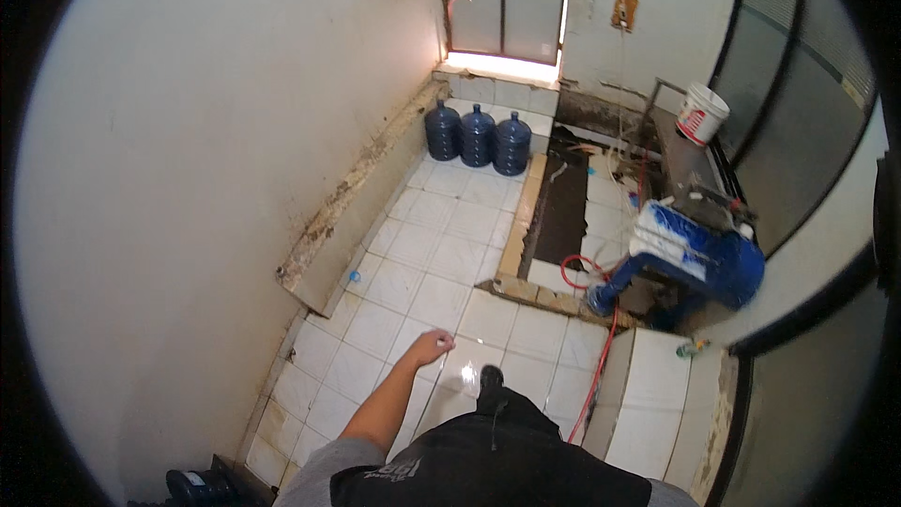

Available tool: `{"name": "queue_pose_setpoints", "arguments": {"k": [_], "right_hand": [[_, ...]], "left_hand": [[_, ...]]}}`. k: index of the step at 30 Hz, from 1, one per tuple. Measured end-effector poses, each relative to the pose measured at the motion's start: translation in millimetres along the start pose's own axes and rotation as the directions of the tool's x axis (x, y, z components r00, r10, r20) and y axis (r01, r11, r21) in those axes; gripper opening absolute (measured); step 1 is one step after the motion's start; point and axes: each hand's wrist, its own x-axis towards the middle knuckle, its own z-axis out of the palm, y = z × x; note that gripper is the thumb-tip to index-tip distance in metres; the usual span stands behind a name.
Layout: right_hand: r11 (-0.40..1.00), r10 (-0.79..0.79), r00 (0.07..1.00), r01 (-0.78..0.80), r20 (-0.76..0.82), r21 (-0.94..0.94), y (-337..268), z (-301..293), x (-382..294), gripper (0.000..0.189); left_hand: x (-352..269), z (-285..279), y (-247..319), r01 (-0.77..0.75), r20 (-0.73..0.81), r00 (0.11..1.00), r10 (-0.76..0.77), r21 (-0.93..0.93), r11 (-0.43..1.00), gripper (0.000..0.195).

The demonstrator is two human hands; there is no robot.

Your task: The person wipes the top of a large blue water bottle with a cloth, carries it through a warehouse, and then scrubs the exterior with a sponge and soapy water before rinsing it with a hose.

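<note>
My left hand [431, 347] hangs over the white tiled floor [394, 282], its fingers loosely curled and nothing visible in them. My right hand is out of view. Below me are a black apron [486, 458] bearing writing and one dark shoe [491, 376]. Three blue plastic water jugs [477, 135] stand upright in a row by the far step, under the frosted window [503, 3]. A small light-blue cap [355, 276] lies on the tiles near the left ledge, well apart from my hand.
To the right, a blue and white painted apparatus [672, 243] stands behind a low tiled curb [542, 296]. A red hose [602, 366] trails over the floor. A white bucket [702, 115] sits on a narrow bench. Another dark jug [193, 487] is at lower left.
</note>
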Motion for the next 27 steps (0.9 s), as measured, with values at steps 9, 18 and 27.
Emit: {"name": "queue_pose_setpoints", "arguments": {"k": [9,18,27], "right_hand": [[0.813,-0.412,0.899,0.291,-0.146,-0.505,-345.7,-277.3,283.6,0.041],[0.61,-0.679,0.605,0.78,-0.417,0.138,-750.5,-419.6,284.4,0.024],[0.909,-0.253,0.967,0.234,-0.011,-0.343,-575.7,-377.1,387.9,0.032]], "left_hand": [[-49.8,-36.3,-143.8,0.737,0.064,0.607,-0.792,0.328,0.591,0.068],[-57.4,-101.0,-230.4,0.425,0.133,0.903,-0.409,-0.133,0.895,0.041],[537.6,-277.3,-253.8,0.458,0.034,0.855,-0.517,0.418,0.785,0.052]]}}
